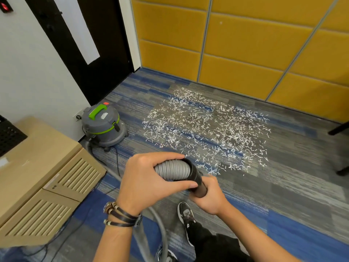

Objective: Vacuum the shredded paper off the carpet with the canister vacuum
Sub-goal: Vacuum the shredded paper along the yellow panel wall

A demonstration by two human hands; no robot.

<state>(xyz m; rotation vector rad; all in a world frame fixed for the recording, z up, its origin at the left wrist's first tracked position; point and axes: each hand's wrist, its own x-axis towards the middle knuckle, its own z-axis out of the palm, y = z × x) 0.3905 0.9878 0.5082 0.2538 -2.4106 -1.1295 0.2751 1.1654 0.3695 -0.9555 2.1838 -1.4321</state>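
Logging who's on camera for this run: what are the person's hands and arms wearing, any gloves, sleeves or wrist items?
No gloves on the left hand or right hand; no sleeves show on either forearm. The left wrist carries dark cord bracelets in several loops, with pale and metallic beads. The right wrist wears nothing.

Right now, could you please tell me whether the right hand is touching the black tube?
Touching. The head view shows the right hand curled round the lower end of the black tube, with no gap.
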